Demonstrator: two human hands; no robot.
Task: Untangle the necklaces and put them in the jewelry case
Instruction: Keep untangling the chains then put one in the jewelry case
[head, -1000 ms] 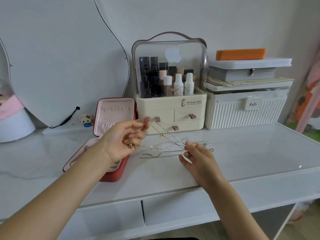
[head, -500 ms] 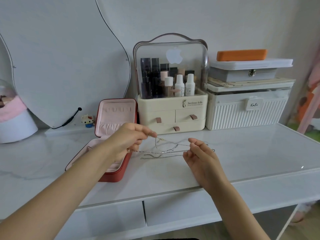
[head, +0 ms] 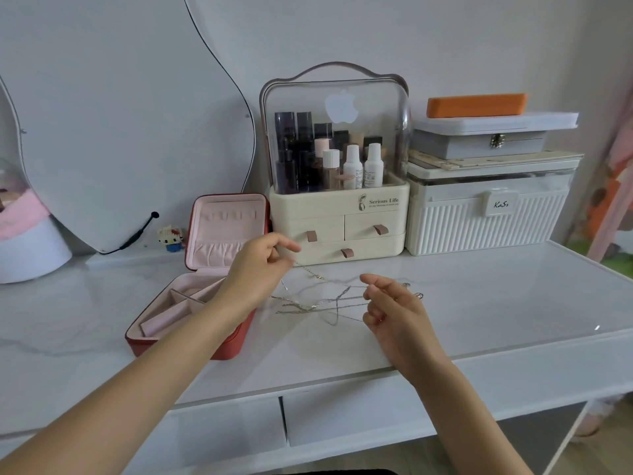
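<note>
Thin silver necklaces point(head: 318, 301) lie tangled between my hands, just above the white desk. My left hand point(head: 255, 269) hovers over the right edge of the red jewelry case point(head: 191, 303) and pinches one chain end, which runs down to a small clasp point(head: 317, 276). My right hand point(head: 390, 303) sits to the right with curled fingers, pinching the other strands. The case stands open, showing a pink lining, its lid upright, and divided compartments with nothing visible inside.
A cream cosmetics organizer point(head: 337, 214) with small drawers stands right behind the chains. A white ribbed box point(head: 486, 214) with stacked boxes sits at the back right. A curved mirror point(head: 120, 132) leans at the back left. A small toy figure point(head: 170, 236) stands by the case.
The chains were stretched taut and higher; now my left hand has lowered and the strands sag toward the desk. My right hand has shifted slightly right.
</note>
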